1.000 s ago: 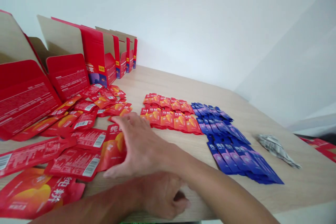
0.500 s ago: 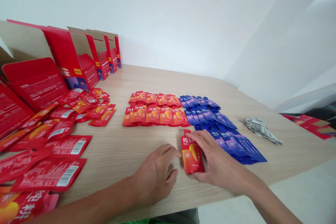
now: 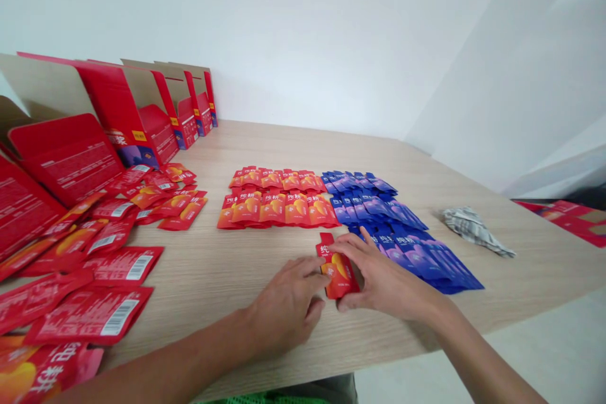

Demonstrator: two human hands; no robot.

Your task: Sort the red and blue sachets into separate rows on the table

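Note:
A red pouch with a yellow fruit print lies face up on the wooden table near its front. My right hand grips it from the right, fingers at the upper edge and thumb at the bottom corner. My left hand is at the pouch's left edge, its fingertips touching it and its thumb apart from the fingers. Just beyond are two rows of overlapping red pouches. Blue pouches lie in overlapping rows to the right, next to my right hand.
Open red cartons line the table's left back. Loose red pouches are heaped before them. A crumpled checked cloth rests on the table at the right. More red packaging shows at the far right.
The red pouch and my right hand have shifted slightly left and away from me. My left hand has come up to the pouch's left edge, closing the gap.

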